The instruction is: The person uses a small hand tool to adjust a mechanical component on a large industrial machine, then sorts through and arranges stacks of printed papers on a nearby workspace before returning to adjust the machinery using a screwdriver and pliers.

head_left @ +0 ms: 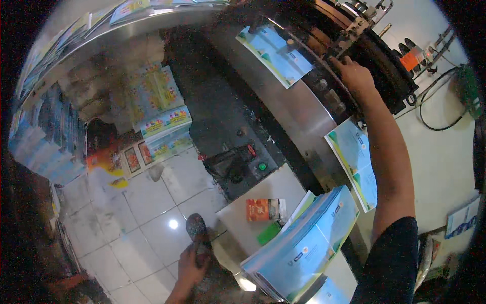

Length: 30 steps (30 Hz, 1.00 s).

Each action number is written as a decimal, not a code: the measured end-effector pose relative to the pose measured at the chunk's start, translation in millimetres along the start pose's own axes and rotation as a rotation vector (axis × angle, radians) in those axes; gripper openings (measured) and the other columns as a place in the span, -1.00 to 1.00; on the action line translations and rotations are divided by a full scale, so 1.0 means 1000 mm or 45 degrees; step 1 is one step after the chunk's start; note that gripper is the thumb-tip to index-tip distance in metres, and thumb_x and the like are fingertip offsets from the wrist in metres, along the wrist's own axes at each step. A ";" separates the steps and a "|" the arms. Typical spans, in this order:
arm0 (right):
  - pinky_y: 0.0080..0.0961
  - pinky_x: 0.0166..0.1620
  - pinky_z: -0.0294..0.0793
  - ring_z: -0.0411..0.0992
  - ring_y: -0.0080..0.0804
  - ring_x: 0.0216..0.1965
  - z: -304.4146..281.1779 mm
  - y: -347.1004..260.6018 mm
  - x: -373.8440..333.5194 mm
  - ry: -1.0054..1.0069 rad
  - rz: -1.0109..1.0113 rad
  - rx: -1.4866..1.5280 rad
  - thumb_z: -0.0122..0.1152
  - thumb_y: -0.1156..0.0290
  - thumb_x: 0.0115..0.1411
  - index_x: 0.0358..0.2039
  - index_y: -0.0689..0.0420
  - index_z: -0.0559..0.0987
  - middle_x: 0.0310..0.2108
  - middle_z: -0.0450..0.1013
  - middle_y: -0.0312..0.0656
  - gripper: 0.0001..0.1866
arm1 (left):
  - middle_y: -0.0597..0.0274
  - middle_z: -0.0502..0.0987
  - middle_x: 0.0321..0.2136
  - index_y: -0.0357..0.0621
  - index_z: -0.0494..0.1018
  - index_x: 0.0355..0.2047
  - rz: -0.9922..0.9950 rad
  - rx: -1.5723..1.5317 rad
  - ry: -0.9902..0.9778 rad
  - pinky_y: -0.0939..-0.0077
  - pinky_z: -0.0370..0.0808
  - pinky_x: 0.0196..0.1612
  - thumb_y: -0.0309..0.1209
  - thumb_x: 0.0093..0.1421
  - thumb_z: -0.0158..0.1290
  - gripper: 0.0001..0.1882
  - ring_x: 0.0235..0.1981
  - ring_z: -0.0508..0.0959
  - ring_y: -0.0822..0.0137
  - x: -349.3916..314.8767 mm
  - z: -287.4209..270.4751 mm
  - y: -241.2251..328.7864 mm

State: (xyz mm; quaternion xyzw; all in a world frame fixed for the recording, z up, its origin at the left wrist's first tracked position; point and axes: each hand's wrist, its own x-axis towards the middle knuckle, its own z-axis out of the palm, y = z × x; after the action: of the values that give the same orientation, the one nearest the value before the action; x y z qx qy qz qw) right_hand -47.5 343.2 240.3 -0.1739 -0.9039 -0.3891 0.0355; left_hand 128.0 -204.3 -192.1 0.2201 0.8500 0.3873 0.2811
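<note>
My right hand [355, 77] reaches out to a dark machine [377, 66] with rollers. Its fingers are curled at the machine's edge, on a part too dark to make out. Beneath that arm, a blue printed sheet [352, 152] lies on the metal ledge [298, 109]. Another blue sheet [277, 54] rests farther along the ledge, under the machine's front. My left hand [191, 267] hangs low over the tiled floor, nothing visible in it, thumb and forefinger apart. To its right stands a thick stack of blue printed sheets [309, 248].
An orange box [263, 209] and a green block [269, 233] lie on a white surface beside the stack. Stacks of printed sheets [162, 111] stand on the floor, with taller piles [45, 137] at left. A dark pedal-like part [235, 164] sits at the machine's base.
</note>
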 end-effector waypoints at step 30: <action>-0.19 -0.23 0.59 0.57 -0.09 -0.23 0.008 -0.001 0.000 -0.107 0.072 -0.174 -0.13 0.41 0.29 0.36 -0.49 0.08 -0.20 0.52 -0.07 -0.33 | -0.29 0.30 0.15 -0.12 0.26 0.23 0.007 0.077 0.018 0.01 0.36 0.16 -0.09 0.11 0.16 -0.28 0.17 0.30 -0.23 -0.007 -0.003 0.009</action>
State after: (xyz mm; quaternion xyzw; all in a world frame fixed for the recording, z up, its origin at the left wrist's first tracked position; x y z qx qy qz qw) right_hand -47.3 348.4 234.6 -0.2174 -0.8708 -0.4410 -0.0034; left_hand 133.0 -204.9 -181.4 0.2280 0.8628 0.3636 0.2672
